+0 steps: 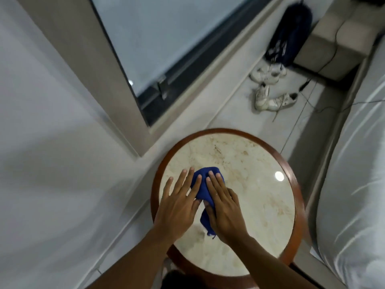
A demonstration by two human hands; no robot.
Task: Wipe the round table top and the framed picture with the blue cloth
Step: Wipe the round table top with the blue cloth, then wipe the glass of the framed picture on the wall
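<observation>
The round table (250,170) has a cream marble top inside a brown wooden rim. A crumpled blue cloth (205,175) lies on its left half. My right hand (224,209) presses down on the cloth, fingers over it and thumb against its lower end. My left hand (179,205) lies flat beside it with fingers spread, two fingertips resting on the cloth's left edge. A large grey-framed glass pane (116,65) stands on the wall behind the table, with a metal fitting at its lower edge.
White sneakers (268,94) and a dark backpack (289,34) lie on the tiled floor beyond the table. A black cable (325,105) trails across the floor. A bed with white sheets (354,163) is close on the right. A white wall is on the left.
</observation>
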